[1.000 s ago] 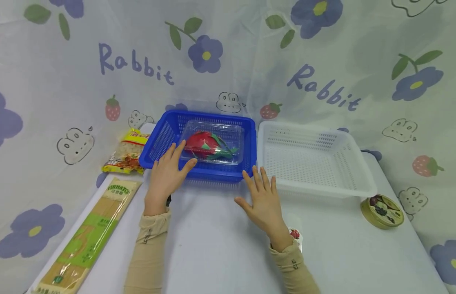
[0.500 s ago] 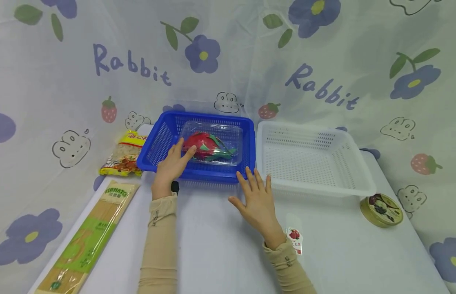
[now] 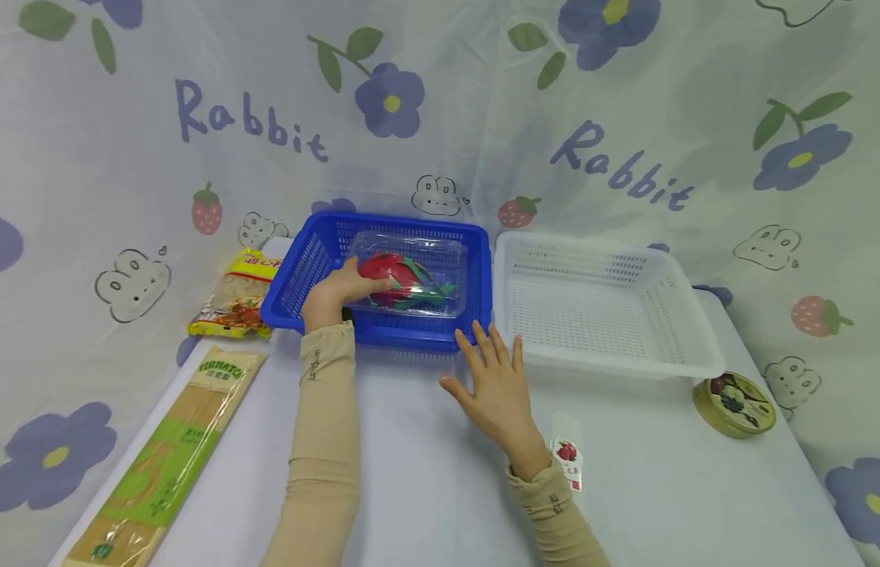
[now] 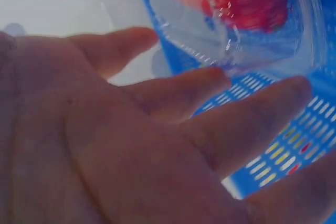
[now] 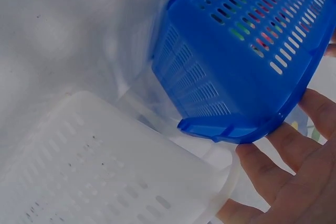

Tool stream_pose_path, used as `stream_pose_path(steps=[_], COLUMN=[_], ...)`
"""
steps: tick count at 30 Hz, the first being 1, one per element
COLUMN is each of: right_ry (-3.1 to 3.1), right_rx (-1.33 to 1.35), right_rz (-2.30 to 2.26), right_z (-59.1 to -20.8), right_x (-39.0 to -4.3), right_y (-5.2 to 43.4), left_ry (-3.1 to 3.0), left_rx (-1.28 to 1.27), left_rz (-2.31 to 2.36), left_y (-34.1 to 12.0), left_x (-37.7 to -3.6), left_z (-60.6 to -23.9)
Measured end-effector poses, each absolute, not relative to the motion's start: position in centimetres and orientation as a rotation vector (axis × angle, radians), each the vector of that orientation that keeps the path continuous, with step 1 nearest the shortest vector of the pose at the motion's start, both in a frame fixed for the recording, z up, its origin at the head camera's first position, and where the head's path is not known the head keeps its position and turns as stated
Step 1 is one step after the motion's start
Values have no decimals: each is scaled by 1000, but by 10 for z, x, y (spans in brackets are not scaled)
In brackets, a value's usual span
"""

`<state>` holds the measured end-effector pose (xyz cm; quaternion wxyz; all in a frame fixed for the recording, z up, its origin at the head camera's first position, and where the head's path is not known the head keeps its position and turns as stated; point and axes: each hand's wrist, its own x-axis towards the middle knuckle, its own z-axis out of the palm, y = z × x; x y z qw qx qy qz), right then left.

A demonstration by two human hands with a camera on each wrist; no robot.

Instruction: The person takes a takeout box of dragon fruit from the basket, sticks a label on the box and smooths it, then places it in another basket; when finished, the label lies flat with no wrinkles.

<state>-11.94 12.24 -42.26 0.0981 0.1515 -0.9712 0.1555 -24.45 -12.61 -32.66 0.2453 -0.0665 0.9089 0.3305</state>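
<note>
A clear plastic box holding a red dragon fruit with green scales sits inside the blue basket. My left hand reaches over the basket's left part, thumb across the box's front and fingers by its left end. Seen from the left wrist, the fingers are straight and spread beside the box. At the basket's front right corner, my right hand has its fingers spread, fingertips right at the blue rim and near the white basket, as the right wrist view also shows.
To the left lie a yellow-trimmed snack bag and a long pack of noodles. A round gold tin stands at the right. A small dragon-fruit sticker lies beside my right wrist. Printed cloth hangs behind the baskets.
My left hand has moved forward and right from the basket's front left rim to the clear box. The right hand has shifted slightly left, staying at the blue rim.
</note>
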Motion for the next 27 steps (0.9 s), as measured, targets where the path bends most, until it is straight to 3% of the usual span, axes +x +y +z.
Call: stream_pose_path(steps=[27], right_ry=[-2819], right_rx=[472], right_rz=[487], right_z=[-429], right_x=[-122], right_y=[127], left_ry=[2356], left_rx=[-491], left_rz=[1165], left_y=[-148], left_x=[-293], left_z=[-370])
